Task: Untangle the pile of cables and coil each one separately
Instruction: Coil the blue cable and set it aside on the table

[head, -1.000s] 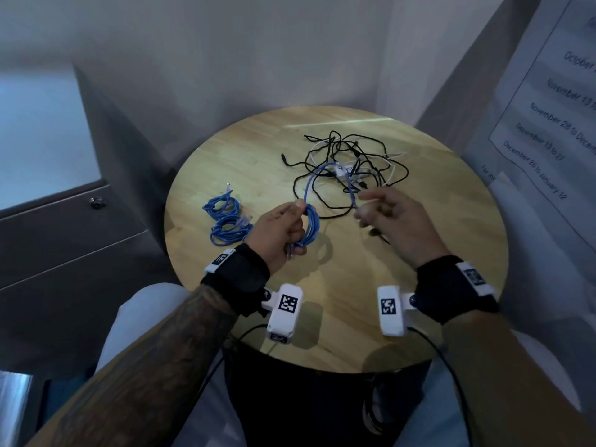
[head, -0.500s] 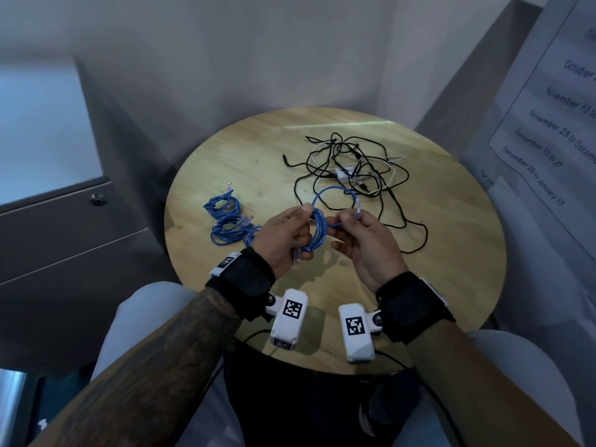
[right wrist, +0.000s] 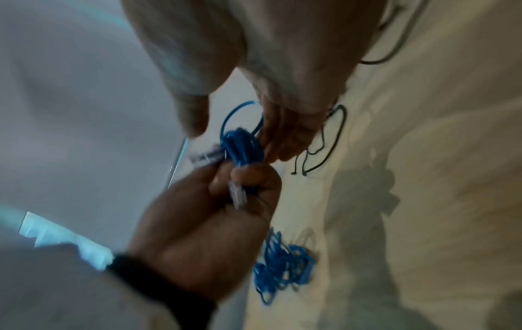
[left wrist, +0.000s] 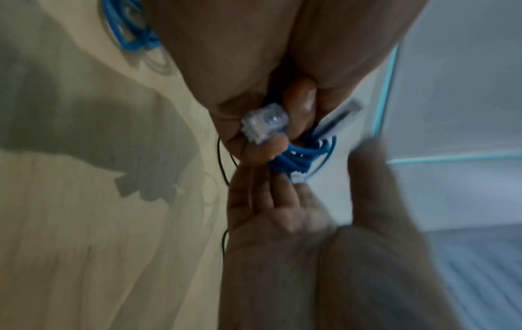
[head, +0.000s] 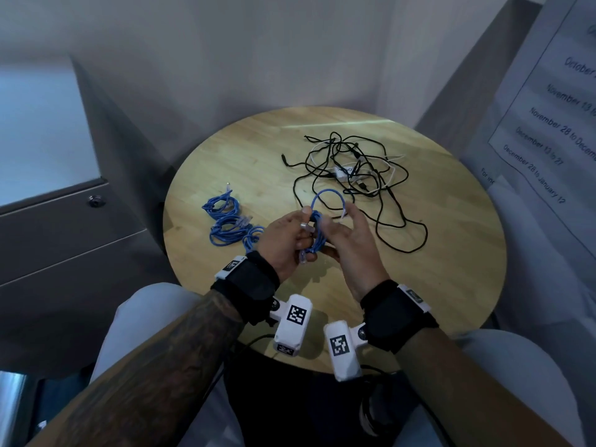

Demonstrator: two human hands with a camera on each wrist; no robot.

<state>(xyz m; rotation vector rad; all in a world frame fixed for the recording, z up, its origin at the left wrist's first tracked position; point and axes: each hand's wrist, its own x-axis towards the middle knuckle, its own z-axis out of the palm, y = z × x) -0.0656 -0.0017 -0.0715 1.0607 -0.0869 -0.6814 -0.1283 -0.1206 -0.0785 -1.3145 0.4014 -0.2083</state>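
Note:
My left hand (head: 287,243) grips a small coil of blue network cable (head: 317,235) just above the round wooden table (head: 451,269). A clear plug (left wrist: 265,125) sticks out under its thumb. My right hand (head: 351,246) is pressed up against the coil from the right. One loose blue loop (head: 327,192) arches over both hands, and its end runs down into the right hand's fingers (right wrist: 282,138). In the right wrist view the coil (right wrist: 243,145) sits between the two hands. A tangle of black and white cables (head: 354,169) lies on the table beyond the hands.
Several coiled blue cables (head: 225,221) lie on the table's left side, also seen as coils (right wrist: 282,268) in the right wrist view. One black cable trails to the right (head: 403,240). A grey cabinet (head: 64,237) stands on the left, and a printed notice (head: 554,124) hangs on the right.
The right hand has come in from the right to meet the left hand. The blue cable's free length has shrunk to one short loop and is out of the black tangle.

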